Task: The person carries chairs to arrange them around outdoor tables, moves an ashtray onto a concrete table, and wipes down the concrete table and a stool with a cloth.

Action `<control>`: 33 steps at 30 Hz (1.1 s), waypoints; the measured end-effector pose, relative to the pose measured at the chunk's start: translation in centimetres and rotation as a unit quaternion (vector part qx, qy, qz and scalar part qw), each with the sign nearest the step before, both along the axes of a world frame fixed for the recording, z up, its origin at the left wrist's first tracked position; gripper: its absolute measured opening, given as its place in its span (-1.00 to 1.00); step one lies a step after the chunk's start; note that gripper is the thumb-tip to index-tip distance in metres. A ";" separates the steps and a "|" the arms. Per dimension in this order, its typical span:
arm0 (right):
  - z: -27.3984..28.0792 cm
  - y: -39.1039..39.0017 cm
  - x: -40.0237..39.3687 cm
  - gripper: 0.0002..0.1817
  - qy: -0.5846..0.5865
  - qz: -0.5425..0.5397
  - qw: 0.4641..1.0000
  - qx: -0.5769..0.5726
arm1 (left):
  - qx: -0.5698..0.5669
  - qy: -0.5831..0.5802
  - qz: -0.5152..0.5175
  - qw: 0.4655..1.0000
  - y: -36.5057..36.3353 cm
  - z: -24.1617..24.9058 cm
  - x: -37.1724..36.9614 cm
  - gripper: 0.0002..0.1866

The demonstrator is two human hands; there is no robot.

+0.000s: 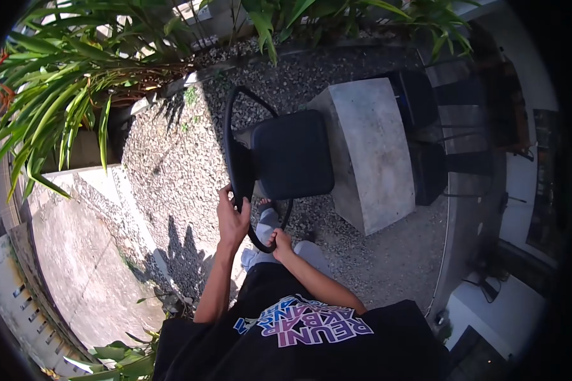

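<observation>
1. Black chair [292,155], one, with padded square seat and a curved rail forming back and arms; placed at the centre of the frame, back toward the left, seat toward the right.
2. Left hand [233,221], bare; centre of the frame, fingers and thumb closed about the lower part of the chair's backrest.
3. Right hand [282,245], bare; just below and right of the left, fingers wrapped round the lower bend of the same rail.
4. Foot [265,204], partly hidden by the chair; grey trousers [311,254] on the wearer's legs.
5. Black shirt [375,346], printed with coloured lettering, upside down in view; bottom centre.
6. Concrete table [378,155], pale top, block base; right of the seat, whether touching it cannot be told.
7. Two further dark chairs, upper [416,98] and lower [429,171], at the table's right side.
8. Gravel [171,155], sunlit left of the chair, shaded above it.
9. Long-leaved green plants [63,82]; upper left, with more foliage along the top edge.
10. Paved strip [86,241], pale, partly shaded; lower left.
</observation>
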State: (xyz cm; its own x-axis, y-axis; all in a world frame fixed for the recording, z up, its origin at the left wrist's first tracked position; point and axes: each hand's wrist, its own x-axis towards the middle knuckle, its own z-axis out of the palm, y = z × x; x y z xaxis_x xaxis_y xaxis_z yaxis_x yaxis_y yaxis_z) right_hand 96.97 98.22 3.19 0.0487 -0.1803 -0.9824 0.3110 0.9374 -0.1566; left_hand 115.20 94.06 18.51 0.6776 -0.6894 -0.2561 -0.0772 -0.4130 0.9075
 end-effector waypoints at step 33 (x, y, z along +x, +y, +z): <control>-5.4 2.2 2.1 -0.71 0.123 0.203 0.969 -0.073 | 0.099 -0.207 0.036 0.973 1.1 -3.6 2.5 -0.69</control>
State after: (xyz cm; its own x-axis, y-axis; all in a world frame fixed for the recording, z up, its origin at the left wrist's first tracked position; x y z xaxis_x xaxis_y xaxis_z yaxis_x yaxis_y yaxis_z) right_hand 99.05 100.43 -2.23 -0.0878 -0.3341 -0.9384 -0.1430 0.9366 -0.3200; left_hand 117.72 95.18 14.88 0.7961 -0.6007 -0.0736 -0.3835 -0.5948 0.7066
